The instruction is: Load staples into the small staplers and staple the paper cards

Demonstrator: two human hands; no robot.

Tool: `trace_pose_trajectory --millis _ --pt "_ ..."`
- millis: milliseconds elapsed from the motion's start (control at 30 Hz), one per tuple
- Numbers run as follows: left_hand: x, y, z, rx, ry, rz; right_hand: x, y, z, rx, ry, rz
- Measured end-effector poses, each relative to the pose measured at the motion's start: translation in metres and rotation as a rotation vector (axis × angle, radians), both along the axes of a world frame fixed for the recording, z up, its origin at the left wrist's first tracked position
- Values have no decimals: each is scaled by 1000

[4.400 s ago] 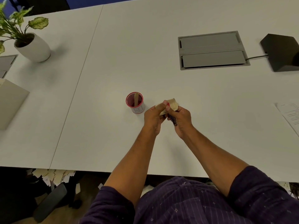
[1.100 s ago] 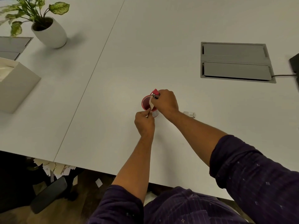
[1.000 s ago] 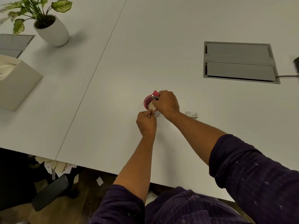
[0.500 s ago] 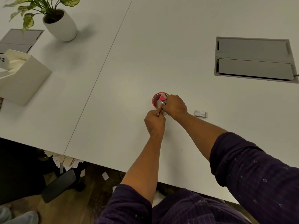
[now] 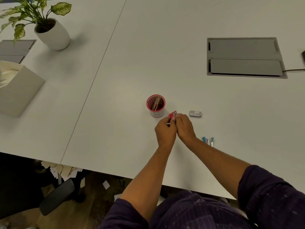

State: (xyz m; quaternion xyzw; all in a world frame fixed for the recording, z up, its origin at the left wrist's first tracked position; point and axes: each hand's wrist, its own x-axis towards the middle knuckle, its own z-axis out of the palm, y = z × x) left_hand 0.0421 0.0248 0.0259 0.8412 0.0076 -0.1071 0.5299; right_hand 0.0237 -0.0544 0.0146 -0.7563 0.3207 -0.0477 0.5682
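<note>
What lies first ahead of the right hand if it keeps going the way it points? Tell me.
The right hand points up and left across the table; the red cup likely comes first, just past the red stapler it holds. Depth is unclear.

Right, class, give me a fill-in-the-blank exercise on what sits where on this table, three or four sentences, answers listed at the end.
1. The stapler held by both hands is ____ in colour.
2. The brown cards stand inside the ____.
3. The potted plant sits in a ____ pot.
4. The small staple box lies to the ____ of the cup.

Missing words: red; cup; white; right
</note>
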Motion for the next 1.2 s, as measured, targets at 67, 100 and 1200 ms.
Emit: trace_pose_trajectory --millis 67,100,1200 --pt "-13 -2 -9 30 48 -28 -19 -2 -9 -22 47 -9" --pt "-19 -4 -13 45 74 -48 -27 -3 -13 -27 71 -12" --pt "-55 3 -39 532 167 -447 -88 -28 -40 -248 445 245"
